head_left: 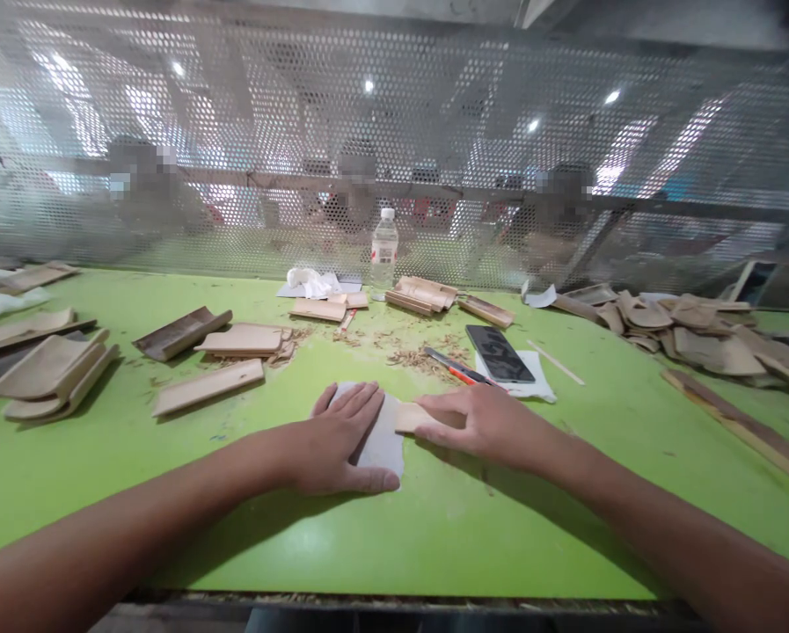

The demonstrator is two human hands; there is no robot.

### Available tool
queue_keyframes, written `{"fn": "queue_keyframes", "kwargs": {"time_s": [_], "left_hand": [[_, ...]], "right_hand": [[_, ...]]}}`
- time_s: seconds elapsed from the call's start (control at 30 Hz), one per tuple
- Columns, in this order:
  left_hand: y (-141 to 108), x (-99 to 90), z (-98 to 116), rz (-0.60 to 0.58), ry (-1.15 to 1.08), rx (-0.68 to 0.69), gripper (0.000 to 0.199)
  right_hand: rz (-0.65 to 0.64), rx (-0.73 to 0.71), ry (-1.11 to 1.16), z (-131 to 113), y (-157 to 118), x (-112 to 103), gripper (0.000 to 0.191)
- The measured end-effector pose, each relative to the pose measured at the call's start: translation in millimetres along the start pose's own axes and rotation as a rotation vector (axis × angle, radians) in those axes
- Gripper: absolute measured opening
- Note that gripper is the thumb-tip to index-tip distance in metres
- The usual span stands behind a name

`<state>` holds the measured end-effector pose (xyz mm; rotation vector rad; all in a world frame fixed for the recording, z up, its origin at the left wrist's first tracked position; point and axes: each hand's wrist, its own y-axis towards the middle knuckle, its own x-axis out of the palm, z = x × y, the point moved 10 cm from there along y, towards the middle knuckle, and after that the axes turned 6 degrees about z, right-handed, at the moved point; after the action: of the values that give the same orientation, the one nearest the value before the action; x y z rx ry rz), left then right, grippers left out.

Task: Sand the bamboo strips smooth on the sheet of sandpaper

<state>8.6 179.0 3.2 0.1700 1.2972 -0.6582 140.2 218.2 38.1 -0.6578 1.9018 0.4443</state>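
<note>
My left hand (341,444) lies flat with fingers stretched over a whitish sheet (384,448), perhaps sandpaper, pressing it to the green table (341,545). From the right, my right hand (473,422) pinches a small pale strip of bamboo or wood (408,418) between thumb and fingers. The strip's left end rests on the sheet's right edge; its other end is hidden in my grip. Just beyond my right hand is a utility knife (456,365) with an orange part on its handle. A dark phone (500,353) lies on white paper (544,378) behind it.
Curved bamboo pieces (209,387) lie at the left, with more (424,294) at the back and a heap (697,334) at the right. Shavings (413,356) are scattered mid-table. A water bottle (385,251) stands before a perforated metal screen (268,132), with people behind it.
</note>
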Motion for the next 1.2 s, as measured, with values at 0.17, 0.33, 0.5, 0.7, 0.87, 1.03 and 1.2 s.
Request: {"fn": "queue_keyframes", "kwargs": {"time_s": [0.17,0.33,0.5,0.7,0.87,1.03,1.2], "left_hand": [[0.0,0.1,0.0,0.000,-0.013,0.004,0.115],[-0.4,-0.3,-0.6,0.002,-0.015,0.000,0.115],[-1.0,1.5,-1.5,-0.012,-0.010,-0.007,0.115],[-0.3,-0.6,-0.4,0.013,-0.034,0.013,0.114],[-0.5,-0.5,-0.6,0.021,-0.034,0.017,0.114],[-0.8,0.3,-1.0,0.014,-0.029,0.012,0.113],[-0.9,0.7,-1.5,0.008,-0.029,0.010,0.113]], "right_hand": [[0.021,-0.005,-0.013,1.5,1.0,-1.3,0.051],[0.002,-0.019,0.008,-5.0,-1.2,1.6,0.054],[-0.026,-0.035,0.025,-9.7,-2.5,4.0,0.058],[-0.035,-0.035,0.034,-9.5,-1.6,5.3,0.059],[-0.036,-0.022,0.015,-7.8,-1.9,5.7,0.059],[-0.046,-0.027,0.029,-9.5,-4.2,7.7,0.062],[-0.057,-0.026,0.026,-10.4,-5.1,9.3,0.065]]}}
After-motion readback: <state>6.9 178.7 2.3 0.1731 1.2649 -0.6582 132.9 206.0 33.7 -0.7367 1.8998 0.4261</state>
